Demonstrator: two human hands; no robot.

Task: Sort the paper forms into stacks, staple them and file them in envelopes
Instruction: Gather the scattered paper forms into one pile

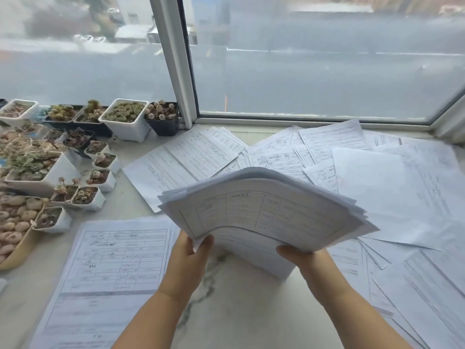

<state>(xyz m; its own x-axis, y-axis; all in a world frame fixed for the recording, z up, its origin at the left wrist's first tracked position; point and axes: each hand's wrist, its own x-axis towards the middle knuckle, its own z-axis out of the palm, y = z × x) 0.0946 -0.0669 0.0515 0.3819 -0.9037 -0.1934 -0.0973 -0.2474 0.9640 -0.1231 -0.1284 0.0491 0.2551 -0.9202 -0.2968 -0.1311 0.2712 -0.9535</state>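
Note:
I hold a thick bundle of printed paper forms (264,212) above the marble sill, its sheets bowed upward and fanned at the edges. My left hand (188,258) grips the bundle's near left edge, thumb on top. My right hand (302,258) holds its near right edge from below. A separate form stack (108,268) lies flat at the lower left. More loose forms (327,152) are spread across the back and the right side of the sill.
Several small pots of succulents (125,117) crowd the left side, up to the window frame (181,71). The window glass runs along the back. A patch of bare marble sill (226,311) shows between my forearms.

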